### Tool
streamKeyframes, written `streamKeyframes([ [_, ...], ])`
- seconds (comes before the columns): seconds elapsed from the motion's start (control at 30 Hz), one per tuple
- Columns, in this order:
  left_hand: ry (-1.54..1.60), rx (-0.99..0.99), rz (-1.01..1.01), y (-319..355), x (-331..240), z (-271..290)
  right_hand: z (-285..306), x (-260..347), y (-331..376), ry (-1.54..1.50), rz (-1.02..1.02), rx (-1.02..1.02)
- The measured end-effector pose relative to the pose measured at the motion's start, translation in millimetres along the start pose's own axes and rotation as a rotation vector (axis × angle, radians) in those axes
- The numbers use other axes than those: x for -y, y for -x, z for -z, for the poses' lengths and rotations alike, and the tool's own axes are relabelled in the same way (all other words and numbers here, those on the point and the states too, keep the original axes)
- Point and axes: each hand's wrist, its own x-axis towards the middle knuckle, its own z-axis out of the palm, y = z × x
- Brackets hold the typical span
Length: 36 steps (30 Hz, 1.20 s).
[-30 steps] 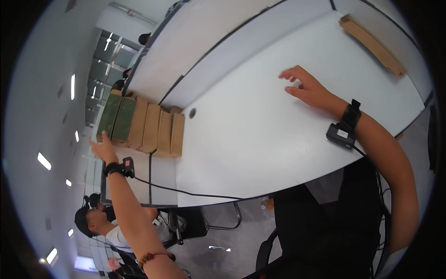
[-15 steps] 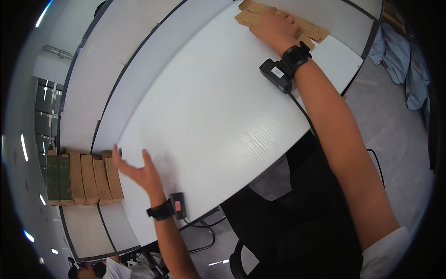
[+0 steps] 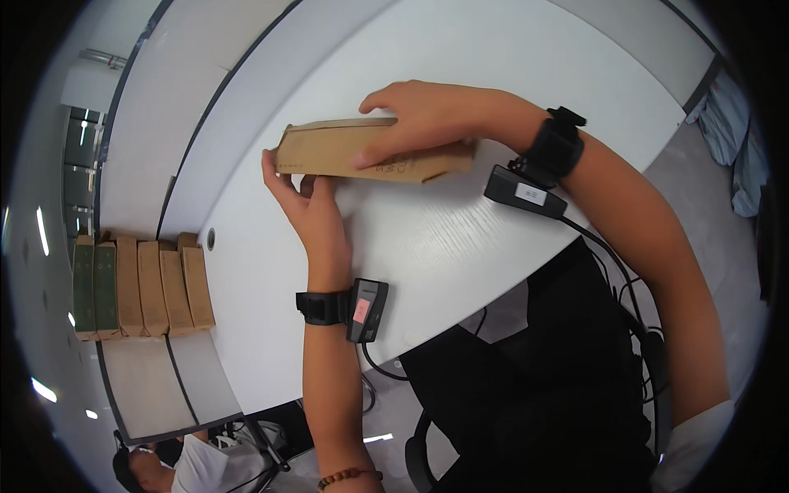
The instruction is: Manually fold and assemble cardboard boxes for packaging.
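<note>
A long brown cardboard box (image 3: 341, 148) is held between my two hands over the white desk (image 3: 427, 238). My left hand (image 3: 312, 215) is closed on its left end, with some fingertips hidden behind the box. My right hand (image 3: 431, 119) grips it from above toward the right end, thumb on the near side. Dark markings show on the near face, and a flap at the right end looks loose. Black straps with small black devices sit on both my wrists.
Several brown and green boxes (image 3: 152, 287) stand in a row past the desk's left end. A low partition (image 3: 222, 140) runs along the far side. Grey-blue bags (image 3: 723, 131) lie on the floor at right. A person (image 3: 197, 460) sits at the lower left.
My right hand has brought the cardboard from the far right of the desk to the middle. My left hand, apart and open before, has moved forward and now holds the left end.
</note>
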Motion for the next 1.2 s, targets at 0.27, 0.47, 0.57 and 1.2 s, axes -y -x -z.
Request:
streamKeyframes([
  [0.27, 0.161, 0.119, -0.108, 6.5, -10.9, 0.0, -41.6, 13.3, -0.6, -0.868, 0.297, 0.212],
  [0.47, 0.305, 0.117, -0.100, 8.7, -15.7, -6.7, -57.8, -2.8, -6.2, -1.141, 0.417, 0.016],
  [0.57, 0.332, 0.280, -0.077, 1.4, 5.4, 8.5, -50.0, 5.4, 1.5, -1.171, 0.453, -0.136],
  [1.2, 0.154, 0.183, -0.012, 11.9, -8.7, -1.9, -40.2, 2.7, -17.4, -0.897, 0.279, -0.464],
])
